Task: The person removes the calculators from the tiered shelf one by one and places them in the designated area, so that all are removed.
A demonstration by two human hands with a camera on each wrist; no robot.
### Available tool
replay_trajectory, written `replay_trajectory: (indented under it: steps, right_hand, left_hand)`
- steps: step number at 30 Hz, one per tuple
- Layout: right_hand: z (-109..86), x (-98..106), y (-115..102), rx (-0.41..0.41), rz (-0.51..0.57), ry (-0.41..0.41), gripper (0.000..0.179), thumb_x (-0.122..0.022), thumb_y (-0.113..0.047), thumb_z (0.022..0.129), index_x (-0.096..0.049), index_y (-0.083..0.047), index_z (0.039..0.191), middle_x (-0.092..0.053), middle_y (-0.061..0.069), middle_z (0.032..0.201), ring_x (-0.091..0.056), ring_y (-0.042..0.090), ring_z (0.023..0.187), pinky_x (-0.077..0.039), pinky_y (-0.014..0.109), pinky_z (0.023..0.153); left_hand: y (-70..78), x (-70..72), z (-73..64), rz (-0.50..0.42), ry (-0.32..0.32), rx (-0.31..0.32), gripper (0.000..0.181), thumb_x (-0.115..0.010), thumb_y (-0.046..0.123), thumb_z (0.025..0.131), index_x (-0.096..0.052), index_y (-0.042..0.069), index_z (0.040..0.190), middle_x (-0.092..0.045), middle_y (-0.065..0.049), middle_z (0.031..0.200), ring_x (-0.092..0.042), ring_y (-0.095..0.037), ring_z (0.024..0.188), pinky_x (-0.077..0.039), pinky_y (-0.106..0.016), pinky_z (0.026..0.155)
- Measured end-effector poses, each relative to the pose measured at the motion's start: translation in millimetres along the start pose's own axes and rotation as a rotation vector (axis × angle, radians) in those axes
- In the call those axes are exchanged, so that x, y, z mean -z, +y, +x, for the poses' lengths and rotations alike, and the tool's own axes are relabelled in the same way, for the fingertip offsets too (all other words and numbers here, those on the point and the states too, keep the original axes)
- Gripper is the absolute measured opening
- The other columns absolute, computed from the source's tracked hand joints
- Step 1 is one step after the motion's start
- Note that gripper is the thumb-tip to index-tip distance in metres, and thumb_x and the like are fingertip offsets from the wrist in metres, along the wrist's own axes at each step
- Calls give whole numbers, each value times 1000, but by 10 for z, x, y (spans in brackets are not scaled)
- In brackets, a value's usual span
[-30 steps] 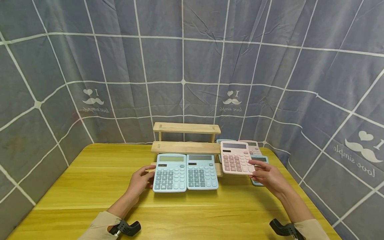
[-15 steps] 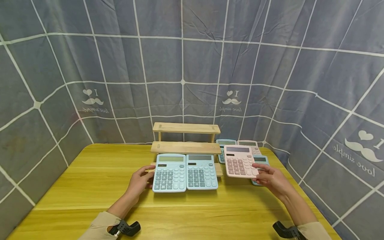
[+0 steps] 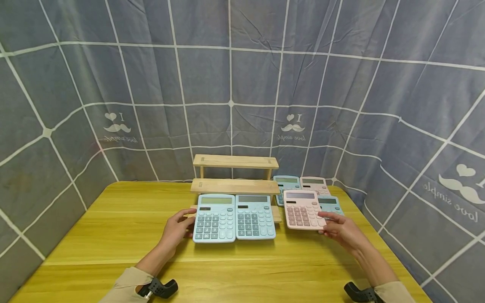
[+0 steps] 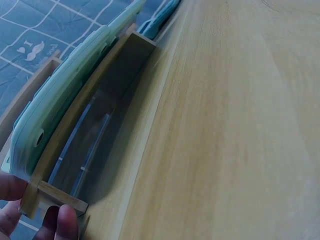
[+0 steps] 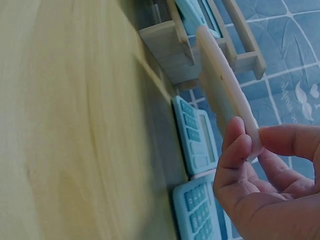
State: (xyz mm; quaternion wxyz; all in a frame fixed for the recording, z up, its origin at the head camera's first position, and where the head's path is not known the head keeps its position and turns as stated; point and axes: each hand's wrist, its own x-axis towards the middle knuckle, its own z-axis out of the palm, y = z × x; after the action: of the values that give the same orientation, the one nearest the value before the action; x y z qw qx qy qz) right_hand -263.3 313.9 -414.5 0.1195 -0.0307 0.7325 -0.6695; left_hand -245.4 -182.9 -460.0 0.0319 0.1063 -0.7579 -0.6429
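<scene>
My right hand pinches a pink calculator by its lower right edge, thumb on one face and fingers on the other. In the right wrist view the pink calculator is held off the table, seen edge-on. My left hand grips the left end of a tiered wooden rack; in the left wrist view its fingers curl about the rack's end. Two light blue calculators, a left one and a right one, lean side by side on the rack's lowest tier.
Right of the rack, on the yellow wooden table, lie a blue calculator, another pink calculator and a further blue calculator, partly behind the held one. A grey checked curtain surrounds the table's back and sides.
My right hand has drawn the pink calculator slightly right and then down, away from the rack's right end. The left hand and the two leaning calculators have stayed in place.
</scene>
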Motion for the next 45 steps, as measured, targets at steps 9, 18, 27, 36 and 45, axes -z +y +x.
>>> replay_trajectory:
  steps: [9, 18, 27, 36, 45]
  right_hand:
    - [46, -3, 143, -25, -28, 16, 57, -56, 2, 96, -36, 10, 149, -62, 6, 105, -69, 18, 87, -57, 25, 75]
    - [89, -28, 211, -41, -51, 28, 55, -56, 0, 98, -38, 9, 148, -60, 6, 101, -71, 18, 86, -57, 25, 74]
    - [116, -54, 262, -80, -69, 39, 57, -55, -1, 98, -36, 8, 151, -65, 8, 107, -70, 17, 86, -56, 26, 73]
    - [148, -73, 272, -116, -69, 100, 56, -56, -2, 97, -39, 6, 150, -66, 11, 107, -70, 18, 85, -57, 25, 71]
    - [181, -86, 302, -104, -80, 129, 54, -56, 2, 95, -41, 10, 147, -63, 20, 111, -71, 17, 80, -60, 26, 71]
  left_hand:
    - [2, -4, 2, -3, -1, 4, 35, -58, 17, 100, -61, 9, 135, -65, -13, 108, -63, -19, 86, -56, -28, 65]
    - [-8, 3, 14, -12, 4, 7, 35, -58, 16, 100, -62, 9, 135, -65, -13, 108, -62, -19, 86, -56, -28, 66]
    - [-11, 0, 10, -15, 3, 4, 36, -57, 16, 100, -61, 9, 135, -65, -14, 108, -63, -19, 86, -56, -28, 66]
    - [-10, 7, 13, -16, -2, 2, 36, -58, 17, 100, -61, 9, 135, -65, -13, 108, -63, -19, 86, -56, -28, 66]
    - [-11, -4, 27, -12, 1, 4, 36, -56, 15, 100, -61, 10, 135, -65, -14, 108, -63, -20, 87, -56, -28, 66]
